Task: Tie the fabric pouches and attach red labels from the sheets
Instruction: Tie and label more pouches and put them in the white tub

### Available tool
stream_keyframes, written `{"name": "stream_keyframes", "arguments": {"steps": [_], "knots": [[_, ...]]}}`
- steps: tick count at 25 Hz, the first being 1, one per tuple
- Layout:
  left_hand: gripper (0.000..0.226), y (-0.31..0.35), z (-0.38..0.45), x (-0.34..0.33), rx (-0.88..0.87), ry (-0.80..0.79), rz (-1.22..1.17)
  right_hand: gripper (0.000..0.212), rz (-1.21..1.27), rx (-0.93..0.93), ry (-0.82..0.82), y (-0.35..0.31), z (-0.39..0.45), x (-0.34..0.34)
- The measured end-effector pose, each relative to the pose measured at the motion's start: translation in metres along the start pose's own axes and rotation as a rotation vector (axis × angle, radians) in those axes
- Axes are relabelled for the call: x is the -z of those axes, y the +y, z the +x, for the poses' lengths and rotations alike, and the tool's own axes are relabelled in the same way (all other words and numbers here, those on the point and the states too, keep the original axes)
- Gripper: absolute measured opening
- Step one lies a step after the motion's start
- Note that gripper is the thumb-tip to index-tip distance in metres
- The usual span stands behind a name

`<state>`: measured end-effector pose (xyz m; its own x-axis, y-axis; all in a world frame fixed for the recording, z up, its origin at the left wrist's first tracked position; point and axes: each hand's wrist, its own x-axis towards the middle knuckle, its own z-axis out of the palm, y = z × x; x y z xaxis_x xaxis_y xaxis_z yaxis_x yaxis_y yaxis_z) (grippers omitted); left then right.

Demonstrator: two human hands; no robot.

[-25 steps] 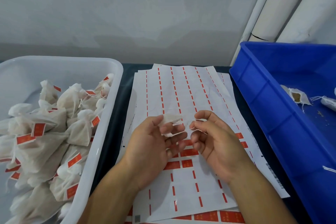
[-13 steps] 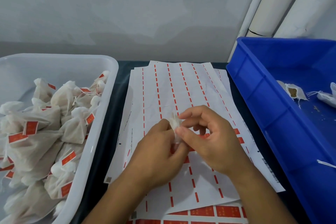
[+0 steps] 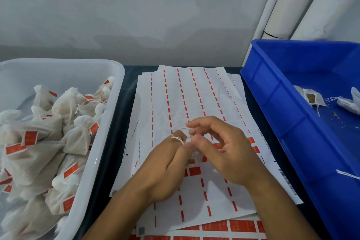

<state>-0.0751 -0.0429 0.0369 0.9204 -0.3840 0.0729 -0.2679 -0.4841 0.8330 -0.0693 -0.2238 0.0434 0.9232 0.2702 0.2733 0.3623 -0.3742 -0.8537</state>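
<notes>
A small white fabric pouch (image 3: 193, 153) sits between my two hands above the label sheets (image 3: 194, 103). My left hand (image 3: 165, 165) grips the pouch from the left, and a white drawstring (image 3: 177, 138) loops over its fingers. My right hand (image 3: 220, 148) pinches the pouch's neck with thumb and forefinger, the other fingers curled. Most of the pouch is hidden by the hands. A few red labels (image 3: 194, 171) remain on the top sheet under my hands, and more red labels (image 3: 241, 226) show on a lower sheet at the bottom.
A white tub (image 3: 109, 122) on the left holds several tied pouches with red labels. A blue crate (image 3: 276, 115) on the right holds a few untied pouches (image 3: 311, 98) and loose strings. A grey wall and white pipes stand behind.
My hands have come together from holding the pouch apart. The right hand now pinches the neck, and the drawstring has come over the left fingers.
</notes>
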Motion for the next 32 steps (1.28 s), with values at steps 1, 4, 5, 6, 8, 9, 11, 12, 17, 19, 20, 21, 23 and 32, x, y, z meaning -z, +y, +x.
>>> {"name": "stream_keyframes", "arguments": {"steps": [1,4,5,6,8,9,11,12,17,19,20,21,23,32], "knots": [[0.042,-0.001,0.000,0.001,0.020,-0.004,-0.008,0.022,-0.023,0.014,0.016,0.001,0.001,-0.001],[0.045,0.000,0.001,0.004,0.012,-0.032,-0.049,0.014,-0.091,0.042,0.001,0.005,0.004,-0.003],[0.046,0.002,0.001,0.005,0.015,-0.050,-0.074,0.016,-0.089,0.025,-0.027,0.007,0.004,-0.002],[0.046,0.004,0.001,0.006,0.029,-0.066,-0.115,0.018,-0.069,0.000,-0.054,0.008,0.003,-0.002],[0.045,0.003,-0.001,0.006,0.064,-0.084,-0.202,0.025,-0.023,-0.042,-0.085,0.006,0.002,-0.002],[0.045,0.002,-0.002,0.006,0.087,-0.091,-0.227,0.029,-0.029,-0.041,-0.077,0.005,0.002,-0.003],[0.047,0.001,-0.003,0.007,0.123,-0.110,-0.242,0.028,-0.073,-0.001,-0.048,0.001,0.000,-0.003],[0.049,0.000,-0.002,0.008,0.131,-0.115,-0.239,0.022,-0.076,0.015,-0.034,-0.001,0.000,-0.003],[0.051,-0.006,0.001,0.015,0.273,-0.015,-0.233,0.011,0.041,-0.028,-0.010,-0.005,-0.001,0.004],[0.047,-0.009,0.003,0.015,0.294,-0.006,-0.246,0.007,0.013,-0.016,-0.050,-0.006,-0.002,0.003],[0.046,-0.011,0.004,0.014,0.296,-0.005,-0.242,0.008,-0.016,-0.012,-0.070,-0.006,-0.002,0.002],[0.047,-0.011,0.004,0.013,0.299,-0.005,-0.245,0.010,-0.040,-0.005,-0.085,-0.007,-0.002,0.001],[0.049,-0.010,0.005,0.012,0.301,-0.013,-0.289,0.010,-0.063,0.029,-0.092,-0.006,-0.002,0.001],[0.054,-0.002,0.006,0.014,0.410,0.066,-0.332,0.026,-0.289,0.187,-0.129,0.001,-0.003,-0.006]]}}
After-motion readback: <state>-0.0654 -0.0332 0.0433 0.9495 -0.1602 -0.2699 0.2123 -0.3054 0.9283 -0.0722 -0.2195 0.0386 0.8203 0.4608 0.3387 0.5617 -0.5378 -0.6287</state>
